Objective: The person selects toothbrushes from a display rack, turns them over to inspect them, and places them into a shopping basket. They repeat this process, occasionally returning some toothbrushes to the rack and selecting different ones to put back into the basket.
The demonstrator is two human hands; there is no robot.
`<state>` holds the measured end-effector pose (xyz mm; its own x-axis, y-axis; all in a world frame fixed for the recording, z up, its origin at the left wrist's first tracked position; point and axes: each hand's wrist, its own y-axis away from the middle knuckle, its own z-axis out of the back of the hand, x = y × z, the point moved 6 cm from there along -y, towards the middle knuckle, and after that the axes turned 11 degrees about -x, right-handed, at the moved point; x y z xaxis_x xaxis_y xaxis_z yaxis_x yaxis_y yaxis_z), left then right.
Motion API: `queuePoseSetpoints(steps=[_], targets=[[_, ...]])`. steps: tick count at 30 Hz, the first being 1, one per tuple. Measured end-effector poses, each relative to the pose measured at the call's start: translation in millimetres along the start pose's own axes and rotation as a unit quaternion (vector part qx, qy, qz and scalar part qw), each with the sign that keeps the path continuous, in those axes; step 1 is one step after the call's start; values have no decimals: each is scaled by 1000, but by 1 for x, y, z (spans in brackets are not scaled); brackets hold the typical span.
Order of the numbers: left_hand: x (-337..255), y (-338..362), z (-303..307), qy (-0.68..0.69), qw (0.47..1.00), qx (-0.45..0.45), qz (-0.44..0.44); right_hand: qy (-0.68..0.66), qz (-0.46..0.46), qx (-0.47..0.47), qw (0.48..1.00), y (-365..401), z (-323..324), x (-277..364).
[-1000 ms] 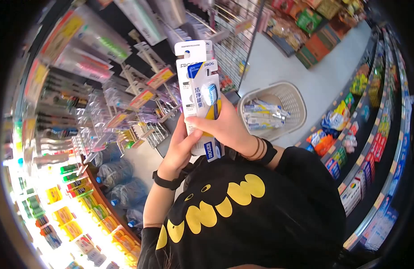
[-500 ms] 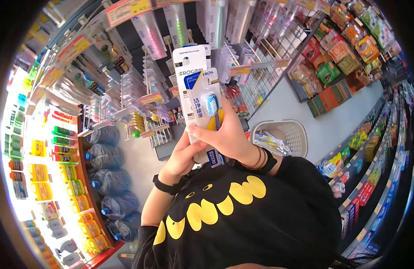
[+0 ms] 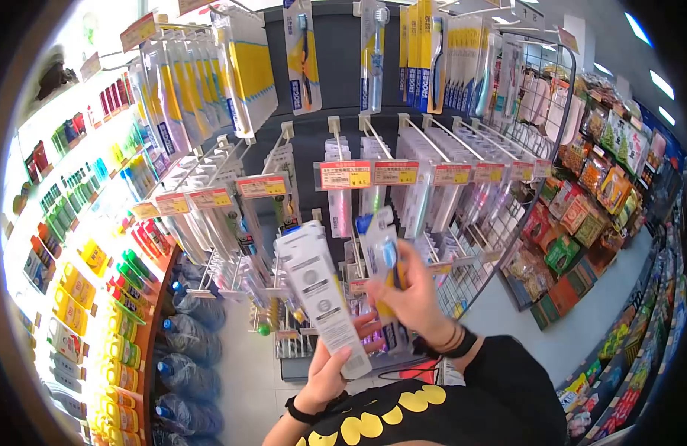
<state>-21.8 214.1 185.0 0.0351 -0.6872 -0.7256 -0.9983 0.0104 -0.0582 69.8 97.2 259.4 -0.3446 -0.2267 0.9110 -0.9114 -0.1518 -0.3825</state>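
My left hand (image 3: 329, 377) is closed round the lower end of a white toothbrush pack (image 3: 315, 293), whose printed back with grey text faces me. Just to its right, my right hand (image 3: 416, 299) grips another toothbrush pack (image 3: 375, 241) by its edge. Blue bristles and a yellow-and-blue card show through that pack's clear front. The two packs stand side by side, tilted, in front of the rack. Above them is a row of price tags (image 3: 348, 175) on the hook ends.
Toothbrush packs (image 3: 248, 74) hang on hooks above and behind my hands. Large wrapped water bottles (image 3: 191, 372) line the floor at left, beside a bright shelf of yellow containers (image 3: 117, 364). A wire grid panel (image 3: 540, 111) edges the rack at right, near bagged foods (image 3: 574, 197).
The view has tilted up, showing the upper hooks, and the shopping basket has left it. The two packs, stacked together before, are now apart, one in each hand, the left one showing its back.
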Motion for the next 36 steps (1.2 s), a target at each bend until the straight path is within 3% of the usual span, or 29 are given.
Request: queuePoseSetpoints(steps=[3,6,8,10,13,16,22,25,30,32,34,36], targets=[[-31,11,5,-12,994,-59,-95,-52,57,57,995,-33,-18,67],[-49,17,24,-38,991,-35,-122,-60,94,168,980,-76,-52,128],[-55,18,22,-31,986,-72,-149,-35,126,171,977,-122,-77,147],[-53,20,19,-23,990,-7,-138,-11,116,159,980,-166,-98,155],[-41,20,24,-48,992,8,-117,7,122,150,981,-226,-121,157],[-38,20,18,-89,988,47,-119,5,181,108,978,-265,-127,160],[-38,17,26,-17,996,-3,-87,24,233,42,971,-298,-127,156],[-31,14,33,-44,996,36,-69,-55,186,14,981,-314,-128,152],[-35,11,27,-96,984,-40,-142,-24,188,5,982,-323,-115,145],[-47,11,24,-99,982,-26,-162,-6,189,8,982,-335,-112,136],[-55,11,27,-94,979,-14,-181,229,332,-127,906,-338,-99,144],[-62,11,35,-140,969,-22,-204,278,336,-155,886,-323,-96,149]])
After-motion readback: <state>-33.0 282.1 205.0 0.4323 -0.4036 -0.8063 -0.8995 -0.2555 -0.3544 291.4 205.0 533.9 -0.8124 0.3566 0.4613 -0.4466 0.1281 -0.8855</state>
